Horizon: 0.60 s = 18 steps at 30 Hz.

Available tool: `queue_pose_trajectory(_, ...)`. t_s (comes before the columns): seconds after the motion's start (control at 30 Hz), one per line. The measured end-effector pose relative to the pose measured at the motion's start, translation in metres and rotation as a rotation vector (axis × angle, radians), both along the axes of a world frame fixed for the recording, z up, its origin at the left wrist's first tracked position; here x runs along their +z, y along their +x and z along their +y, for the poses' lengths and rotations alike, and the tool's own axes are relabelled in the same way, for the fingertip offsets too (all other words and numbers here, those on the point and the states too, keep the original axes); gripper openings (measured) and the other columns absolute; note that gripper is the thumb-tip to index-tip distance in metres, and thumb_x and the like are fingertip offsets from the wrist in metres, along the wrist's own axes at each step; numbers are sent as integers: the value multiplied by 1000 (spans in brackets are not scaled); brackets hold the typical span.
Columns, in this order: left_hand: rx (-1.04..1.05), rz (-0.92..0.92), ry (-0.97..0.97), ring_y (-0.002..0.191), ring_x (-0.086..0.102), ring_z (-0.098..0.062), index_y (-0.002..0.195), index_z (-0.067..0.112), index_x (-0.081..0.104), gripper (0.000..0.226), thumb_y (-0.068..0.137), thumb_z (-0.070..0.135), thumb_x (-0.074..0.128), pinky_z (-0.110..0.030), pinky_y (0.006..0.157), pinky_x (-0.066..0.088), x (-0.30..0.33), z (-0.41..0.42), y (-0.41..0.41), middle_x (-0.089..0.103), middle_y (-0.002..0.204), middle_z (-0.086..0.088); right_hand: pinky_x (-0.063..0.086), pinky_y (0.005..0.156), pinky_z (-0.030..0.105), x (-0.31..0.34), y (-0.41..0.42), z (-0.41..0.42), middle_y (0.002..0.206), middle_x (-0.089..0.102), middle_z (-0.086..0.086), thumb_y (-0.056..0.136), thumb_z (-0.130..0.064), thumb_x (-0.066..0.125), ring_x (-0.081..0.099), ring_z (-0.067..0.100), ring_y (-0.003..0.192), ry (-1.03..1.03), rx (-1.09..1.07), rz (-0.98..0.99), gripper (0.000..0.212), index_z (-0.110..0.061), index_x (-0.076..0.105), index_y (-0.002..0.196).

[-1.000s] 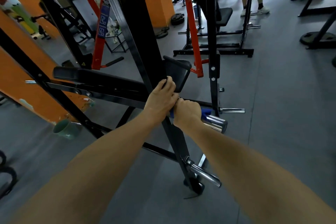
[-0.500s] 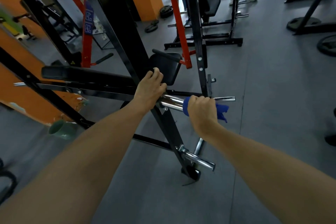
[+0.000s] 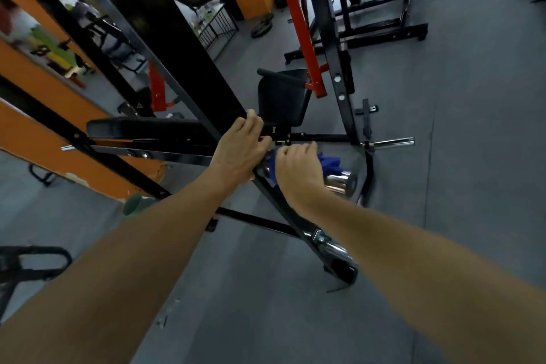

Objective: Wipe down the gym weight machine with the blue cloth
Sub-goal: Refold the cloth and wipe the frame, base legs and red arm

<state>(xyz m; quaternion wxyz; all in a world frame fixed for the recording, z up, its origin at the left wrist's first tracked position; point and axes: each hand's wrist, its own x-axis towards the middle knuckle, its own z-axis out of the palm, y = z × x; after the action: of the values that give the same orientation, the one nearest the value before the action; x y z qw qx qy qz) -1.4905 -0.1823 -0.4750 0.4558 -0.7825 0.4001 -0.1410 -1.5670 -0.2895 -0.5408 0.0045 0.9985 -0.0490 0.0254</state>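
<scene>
the black machine (image 3: 177, 68) fills the left of the view, its slanted post running down to the grey floor (image 3: 443, 216). the left hand (image 3: 240, 148) grips that post beside the seat pad (image 3: 283, 97). the right hand (image 3: 298, 168) is curled round the blue cloth (image 3: 329, 161), wrapped on the chrome peg (image 3: 342, 182) near the post

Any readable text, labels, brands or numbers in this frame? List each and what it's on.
No text can be read.
Yellow warning sticker low on a black upright of the weight machine: the triangle shape shows, any wording is too small to read.
Mirror area at left: coloured patches, too blurred to tell if any is lettering.
Blue cloth, chrome peg, black seat pad: no markings visible.
</scene>
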Motion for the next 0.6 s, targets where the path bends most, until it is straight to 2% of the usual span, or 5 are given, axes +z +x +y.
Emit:
queue_pose_trajectory(0.07, -15, 15, -11, 141, 28, -44, 119, 15, 54, 71, 68, 56, 82, -45, 106, 32, 1, 1, 0, 40, 141, -27, 23, 118, 59, -13, -9, 11, 142, 44, 31, 95, -33, 57, 39, 47, 135, -122, -2, -82, 69, 8, 31, 144)
queue_pose_trajectory(0.17, -50, 26, -7, 141, 29, -46, 120, 13, 55, 65, 74, 53, 77, -46, 105, 34, 3, 2, -3, 42, 142, -27, 11, 122, 55, -29, -24, 23, 152, 30, 32, 97, -29, 53, 25, 46, 144, -98, 31, -193, 73, 11, 23, 150)
queue_pose_trajectory(0.33, -120, -16, 1, 145, 28, -47, 137, 7, 46, 72, 84, 47, 73, -47, 107, 34, 4, 17, -2, 40, 148, -30, 31, 110, 48, -67, -68, 58, 143, 44, 20, 83, -44, 64, 39, 35, 131, 241, 137, -327, 70, 1, 52, 135)
queue_pose_trajectory(0.5, -325, -23, 79, 142, 39, -39, 137, 1, 46, 75, 85, 45, 75, -43, 103, 41, 9, 41, 5, 46, 147, -23, 40, 98, 39, -101, -75, 104, 121, 53, 9, 91, -49, 51, 50, 28, 113, 700, -367, -91, 50, -9, 52, 122)
queue_pose_trajectory(0.6, -530, -9, 119, 127, 51, -40, 128, -4, 52, 55, 84, 19, 76, -43, 96, 48, -1, 63, 11, 55, 133, -24, 43, 93, 38, -117, -53, 119, 123, 58, 17, 97, -40, 49, 56, 35, 112, 1333, -787, -103, 48, -1, 47, 125)
